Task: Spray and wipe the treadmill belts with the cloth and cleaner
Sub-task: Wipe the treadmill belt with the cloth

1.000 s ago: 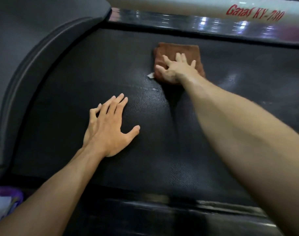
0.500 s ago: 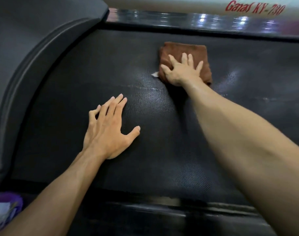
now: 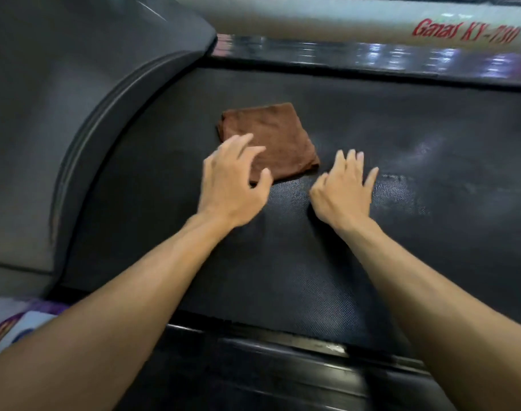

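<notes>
Lying folded on the black textured belt (image 3: 283,277), a brown cloth (image 3: 271,137)

Folded brown cloth (image 3: 268,140) flat on the black textured treadmill belt (image 3: 283,277), toward the belt's far edge and nearer its left end, beside the curved grey motor cover (image 3: 75,99). Left hand (image 3: 232,185) over the cloth's near left corner, fingers spread and loosely bent (blurred, so contact with the cloth not clear). Right hand (image 3: 343,188) on the belt just beside the cloth's near right corner, fingers straight, apart from the cloth. Damp sheen on the belt to the right of that hand. Glossy side rail (image 3: 371,54) along the far edge, white frame with red "Ganas KY-730" lettering (image 3: 466,32) behind it. Black foot rail (image 3: 283,360) along the near edge.
</notes>
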